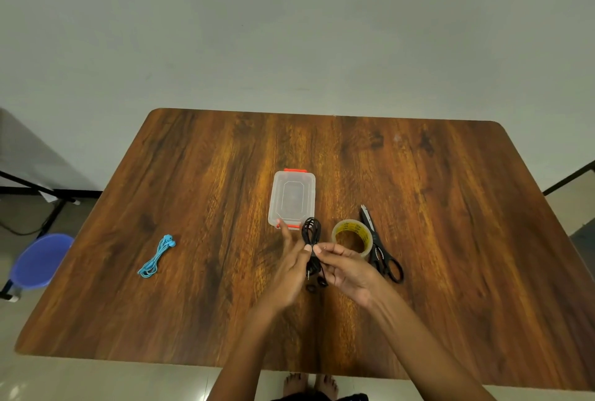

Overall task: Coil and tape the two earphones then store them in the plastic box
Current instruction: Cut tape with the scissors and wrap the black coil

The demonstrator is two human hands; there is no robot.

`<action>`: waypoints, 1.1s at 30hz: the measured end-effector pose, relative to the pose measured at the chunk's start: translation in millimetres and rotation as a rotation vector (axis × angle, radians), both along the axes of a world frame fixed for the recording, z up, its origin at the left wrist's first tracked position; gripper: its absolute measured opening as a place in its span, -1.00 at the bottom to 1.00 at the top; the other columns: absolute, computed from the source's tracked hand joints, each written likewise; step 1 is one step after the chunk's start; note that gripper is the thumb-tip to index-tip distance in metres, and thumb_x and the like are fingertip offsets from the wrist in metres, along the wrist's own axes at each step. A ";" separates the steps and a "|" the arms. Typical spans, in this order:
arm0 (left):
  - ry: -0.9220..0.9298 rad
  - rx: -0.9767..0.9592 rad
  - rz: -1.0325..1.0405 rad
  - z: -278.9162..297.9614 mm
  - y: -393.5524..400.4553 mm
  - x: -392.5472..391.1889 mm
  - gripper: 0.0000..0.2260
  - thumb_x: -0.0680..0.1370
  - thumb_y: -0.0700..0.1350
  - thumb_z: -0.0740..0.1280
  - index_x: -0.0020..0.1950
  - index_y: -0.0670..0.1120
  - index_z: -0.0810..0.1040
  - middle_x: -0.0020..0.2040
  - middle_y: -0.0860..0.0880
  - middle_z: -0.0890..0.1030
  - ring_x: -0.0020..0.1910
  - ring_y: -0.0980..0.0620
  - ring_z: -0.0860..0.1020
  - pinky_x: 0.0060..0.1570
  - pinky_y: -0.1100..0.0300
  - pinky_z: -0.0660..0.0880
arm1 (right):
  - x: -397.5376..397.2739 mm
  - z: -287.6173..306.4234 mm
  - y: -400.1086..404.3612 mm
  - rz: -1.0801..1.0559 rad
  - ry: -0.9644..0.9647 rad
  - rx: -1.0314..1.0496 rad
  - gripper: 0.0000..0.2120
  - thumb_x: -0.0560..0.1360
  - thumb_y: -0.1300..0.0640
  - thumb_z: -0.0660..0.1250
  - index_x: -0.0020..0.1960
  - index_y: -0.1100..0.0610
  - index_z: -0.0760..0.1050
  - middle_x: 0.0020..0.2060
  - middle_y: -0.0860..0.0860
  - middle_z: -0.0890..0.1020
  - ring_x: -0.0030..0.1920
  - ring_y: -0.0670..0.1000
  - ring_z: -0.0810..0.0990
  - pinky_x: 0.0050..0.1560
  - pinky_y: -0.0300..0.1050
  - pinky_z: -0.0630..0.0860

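Head view. Item: black earphone cable, gathered into a narrow looped bundle (311,235), held above the dark wood-grain table (450,239). The bundle is pinched at its waist between the thumb and fingertips of the left hand (294,267) and of the right hand (346,268), the two pinches meeting at one point. Its long axis runs away from the person: the loops stand beyond the fingers, while the plug and earbuds hang below them. Both hands lie equally near.

The clear plastic box with red latches (292,198), lid closed, is set just beyond the loops. The yellow-printed clear tape roll (352,236) is found just right of the right hand, against the black-handled scissors (381,249); the right hand is judged nearer for taping. The blue earphone bundle (157,257) lies well apart, to the left.
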State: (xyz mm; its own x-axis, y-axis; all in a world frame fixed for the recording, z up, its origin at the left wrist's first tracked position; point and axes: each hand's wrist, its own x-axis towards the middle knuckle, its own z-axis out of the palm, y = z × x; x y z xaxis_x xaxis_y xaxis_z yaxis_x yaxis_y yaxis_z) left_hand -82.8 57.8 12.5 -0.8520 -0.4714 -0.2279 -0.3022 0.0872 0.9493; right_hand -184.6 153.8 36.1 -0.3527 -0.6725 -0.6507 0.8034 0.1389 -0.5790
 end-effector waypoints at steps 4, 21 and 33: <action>0.077 0.125 0.092 10.5 -4.6 -2.2 -0.63 0.61 -0.07 0.20 0.42 -0.01 0.36 0.49 -0.12 0.30 0.50 -0.05 0.20 0.47 0.10 0.15 | -1.9 1.8 0.0 -0.041 0.105 0.009 -0.89 0.39 0.30 0.42 -0.10 0.18 0.61 -0.22 0.02 0.69 -0.19 -0.09 0.63 -0.23 -0.27 0.56; 0.180 0.220 0.583 23.6 12.0 0.1 -0.89 0.45 -0.30 0.42 -0.05 -0.26 0.66 -0.14 -0.18 0.70 -0.06 -0.17 0.65 0.02 0.01 0.59 | -7.9 8.1 3.3 0.009 0.305 0.049 -0.92 0.44 0.30 0.41 -0.08 0.19 0.63 -0.24 0.00 0.71 -0.19 -0.13 0.67 -0.16 -0.31 0.60; 0.159 0.190 0.507 25.0 16.0 -2.1 -0.85 0.49 -0.27 0.39 0.03 -0.20 0.66 -0.07 -0.09 0.70 -0.01 -0.02 0.65 0.06 0.10 0.56 | -8.7 5.5 6.6 -0.065 0.037 0.017 -0.81 0.38 0.35 0.43 -0.02 0.22 0.62 -0.20 0.03 0.72 -0.20 -0.14 0.69 -0.28 -0.35 0.57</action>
State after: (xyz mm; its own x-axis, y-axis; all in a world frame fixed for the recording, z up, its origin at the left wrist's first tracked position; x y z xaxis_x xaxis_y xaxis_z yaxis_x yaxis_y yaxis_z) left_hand -85.0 73.8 37.5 -0.5601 -0.7940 -0.2362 -0.1138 -0.2087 0.9713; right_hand -193.3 160.4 41.6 -0.4190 -0.6366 -0.6474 0.7892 0.0972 -0.6064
